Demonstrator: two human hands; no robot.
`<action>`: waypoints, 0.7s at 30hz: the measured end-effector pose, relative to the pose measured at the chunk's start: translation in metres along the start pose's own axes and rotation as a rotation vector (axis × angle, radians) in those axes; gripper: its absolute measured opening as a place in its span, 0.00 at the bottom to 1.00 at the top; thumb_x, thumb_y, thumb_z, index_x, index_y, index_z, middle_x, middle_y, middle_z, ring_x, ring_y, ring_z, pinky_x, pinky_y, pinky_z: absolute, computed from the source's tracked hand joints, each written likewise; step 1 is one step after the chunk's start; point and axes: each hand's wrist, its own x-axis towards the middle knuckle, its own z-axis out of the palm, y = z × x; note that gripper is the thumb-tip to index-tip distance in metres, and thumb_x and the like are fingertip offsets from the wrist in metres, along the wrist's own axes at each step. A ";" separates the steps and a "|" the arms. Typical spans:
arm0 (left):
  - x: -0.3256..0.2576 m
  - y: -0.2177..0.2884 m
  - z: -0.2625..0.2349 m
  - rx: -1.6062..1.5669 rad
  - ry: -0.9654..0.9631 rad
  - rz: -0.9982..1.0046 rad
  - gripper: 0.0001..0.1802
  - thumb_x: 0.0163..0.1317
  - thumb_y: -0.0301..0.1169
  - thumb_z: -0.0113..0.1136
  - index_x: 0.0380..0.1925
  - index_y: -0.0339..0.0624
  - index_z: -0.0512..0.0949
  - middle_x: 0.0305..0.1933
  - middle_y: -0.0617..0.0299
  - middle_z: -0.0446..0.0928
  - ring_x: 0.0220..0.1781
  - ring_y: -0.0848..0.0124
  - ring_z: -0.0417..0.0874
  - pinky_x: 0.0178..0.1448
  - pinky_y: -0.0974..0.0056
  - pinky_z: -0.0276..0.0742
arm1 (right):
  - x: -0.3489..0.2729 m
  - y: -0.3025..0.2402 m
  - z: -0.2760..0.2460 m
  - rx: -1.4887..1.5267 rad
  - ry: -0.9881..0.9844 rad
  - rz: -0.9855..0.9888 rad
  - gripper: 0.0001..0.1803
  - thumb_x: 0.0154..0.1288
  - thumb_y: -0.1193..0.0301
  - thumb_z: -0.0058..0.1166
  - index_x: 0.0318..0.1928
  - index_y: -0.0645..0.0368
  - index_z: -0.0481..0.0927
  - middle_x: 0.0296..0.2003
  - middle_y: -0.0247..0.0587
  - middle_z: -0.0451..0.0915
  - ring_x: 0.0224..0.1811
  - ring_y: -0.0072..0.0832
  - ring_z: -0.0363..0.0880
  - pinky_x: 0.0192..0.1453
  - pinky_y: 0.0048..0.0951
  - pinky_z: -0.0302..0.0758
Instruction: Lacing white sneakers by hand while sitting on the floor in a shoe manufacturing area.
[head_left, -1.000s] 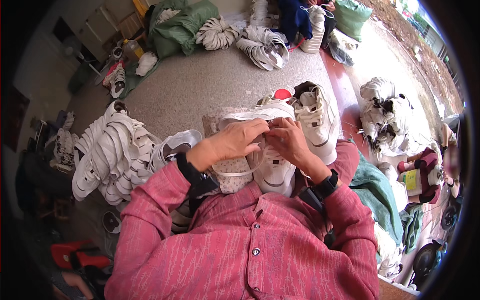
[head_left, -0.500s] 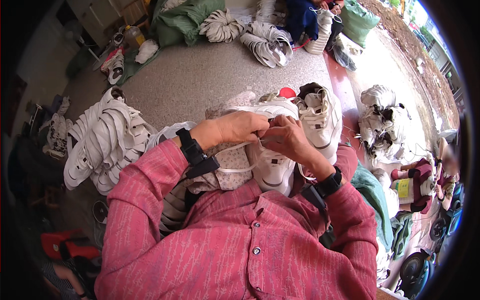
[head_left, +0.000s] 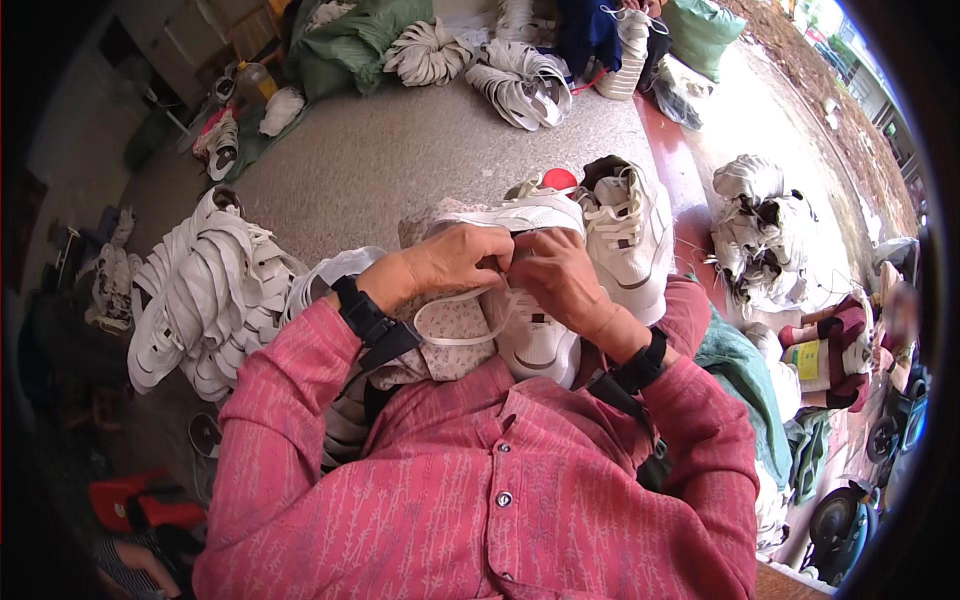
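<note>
I see a white sneaker (head_left: 530, 320) held in front of my chest, above my lap, toe end pointing down toward me. A white lace (head_left: 455, 318) loops out of it to the left and hangs over a pale patterned cloth (head_left: 455, 350) on my lap.

My left hand (head_left: 455, 258) grips the upper edge of the sneaker, fingers curled shut over it and on the lace. My right hand (head_left: 560, 280) sits just beside it, touching it, fingers pinched together on the lace at the shoe's top. Both wrists carry black bands; sleeves are pink-red.

A second white sneaker (head_left: 630, 235) stands just behind the held one, at the right edge of the grey floor slab (head_left: 400, 170), laces facing up. A red object (head_left: 558, 180) shows partly behind it.

At the slab's left edge lies a pile of white shoe uppers (head_left: 200, 295). At its far edge lie bundles of white shoe parts (head_left: 520, 80) and a green sack (head_left: 350, 40). Off the slab's right edge, a heap of white material (head_left: 755, 225) sits on the ground. Another person (head_left: 850, 340) sits at far right.
</note>
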 end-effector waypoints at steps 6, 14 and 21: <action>0.001 0.040 0.016 0.087 0.109 -0.147 0.18 0.53 0.44 0.68 0.30 0.39 0.78 0.33 0.59 0.74 0.39 0.62 0.79 0.43 0.61 0.74 | 0.008 0.055 -0.065 0.601 0.710 0.628 0.07 0.67 0.73 0.52 0.36 0.61 0.83 0.39 0.43 0.84 0.32 0.30 0.81 0.36 0.26 0.77; 0.011 0.012 0.027 0.022 0.134 -0.202 0.12 0.57 0.37 0.64 0.27 0.38 0.80 0.36 0.56 0.75 0.42 0.59 0.78 0.47 0.59 0.74 | -0.007 0.077 -0.079 1.901 0.570 0.763 0.09 0.71 0.70 0.43 0.37 0.63 0.73 0.34 0.43 0.80 0.25 0.29 0.75 0.34 0.28 0.75; 0.008 0.007 0.017 -0.250 -0.037 -0.252 0.13 0.61 0.37 0.65 0.33 0.36 0.81 0.41 0.61 0.73 0.43 0.69 0.76 0.48 0.65 0.71 | -0.035 0.152 -0.174 1.760 1.336 0.983 0.06 0.71 0.78 0.39 0.38 0.68 0.69 0.31 0.47 0.73 0.23 0.29 0.72 0.47 0.39 0.83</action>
